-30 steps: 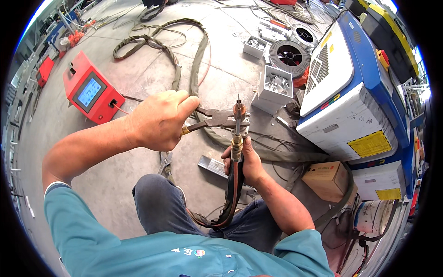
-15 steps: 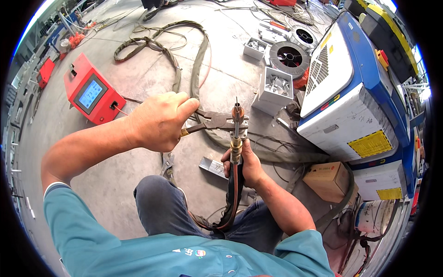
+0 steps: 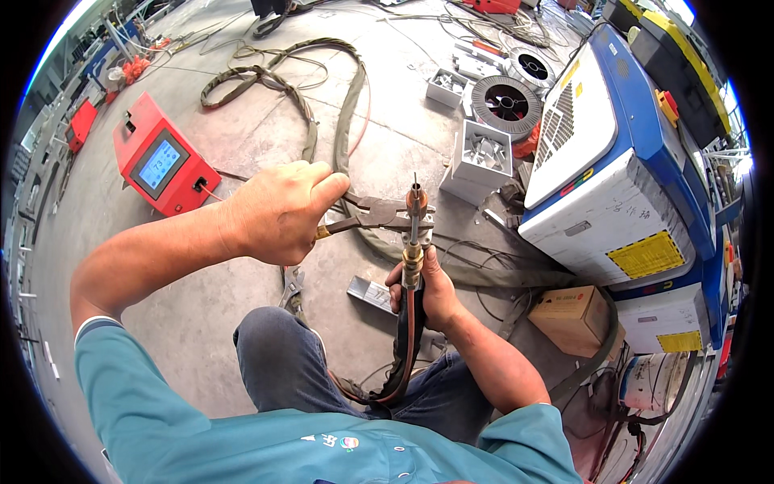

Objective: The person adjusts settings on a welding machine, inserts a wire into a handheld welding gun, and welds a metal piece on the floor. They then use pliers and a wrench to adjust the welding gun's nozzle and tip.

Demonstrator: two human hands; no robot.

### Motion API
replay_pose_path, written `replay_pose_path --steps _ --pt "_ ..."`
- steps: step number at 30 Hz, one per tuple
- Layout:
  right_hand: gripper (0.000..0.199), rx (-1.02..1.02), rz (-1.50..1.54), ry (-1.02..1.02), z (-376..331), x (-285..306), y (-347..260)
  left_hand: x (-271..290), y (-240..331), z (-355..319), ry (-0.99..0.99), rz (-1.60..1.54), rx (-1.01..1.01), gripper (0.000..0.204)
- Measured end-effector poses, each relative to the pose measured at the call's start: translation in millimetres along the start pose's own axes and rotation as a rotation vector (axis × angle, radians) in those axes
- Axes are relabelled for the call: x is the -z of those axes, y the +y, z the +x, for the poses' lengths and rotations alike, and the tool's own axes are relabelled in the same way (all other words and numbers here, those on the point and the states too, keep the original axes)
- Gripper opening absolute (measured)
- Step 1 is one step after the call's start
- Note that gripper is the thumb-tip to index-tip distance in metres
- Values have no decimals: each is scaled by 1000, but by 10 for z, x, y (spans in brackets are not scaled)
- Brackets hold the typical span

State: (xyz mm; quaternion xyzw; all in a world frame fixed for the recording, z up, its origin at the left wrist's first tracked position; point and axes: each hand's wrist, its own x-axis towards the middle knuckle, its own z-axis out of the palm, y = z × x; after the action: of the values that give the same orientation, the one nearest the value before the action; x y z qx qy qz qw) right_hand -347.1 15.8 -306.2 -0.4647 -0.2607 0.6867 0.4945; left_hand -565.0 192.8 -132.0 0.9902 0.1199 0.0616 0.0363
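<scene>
My left hand point(image 3: 282, 211) is closed round the handles of a pair of pliers point(image 3: 372, 213), which point to the right. The pliers' jaws meet the side of a welding torch point(image 3: 412, 258), just below its copper-coloured tip. My right hand point(image 3: 439, 292) grips this torch from the right, below its brass fitting, and keeps it upright. A thin wire sticks up out of the tip. From the torch a dark sleeved cable point(image 3: 408, 335) runs down between my knees. The jaws' exact bite is partly hidden by the metal block.
A red control box with a screen point(image 3: 165, 167) stands left on the floor. Sleeved hose point(image 3: 347, 97) coils ahead. Right are wire spools point(image 3: 505, 103), grey boxes of small parts point(image 3: 484, 153), a blue-white machine point(image 3: 613, 214) and a carton point(image 3: 571, 316). An adjustable wrench point(image 3: 292, 284) lies near my knee.
</scene>
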Motion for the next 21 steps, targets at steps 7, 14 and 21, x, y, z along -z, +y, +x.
replay_pose_path --steps 7,14,21 --pt "95 -1 -14 -10 -6 -7 -2 12 -15 -11 -12 -1 -5 46" --pt "95 -5 8 -4 -20 -58 -27 25 -49 -9 -13 3 -29 47" --pt "96 2 -1 -9 -24 -68 -30 51 -66 2 -23 7 -44 48"
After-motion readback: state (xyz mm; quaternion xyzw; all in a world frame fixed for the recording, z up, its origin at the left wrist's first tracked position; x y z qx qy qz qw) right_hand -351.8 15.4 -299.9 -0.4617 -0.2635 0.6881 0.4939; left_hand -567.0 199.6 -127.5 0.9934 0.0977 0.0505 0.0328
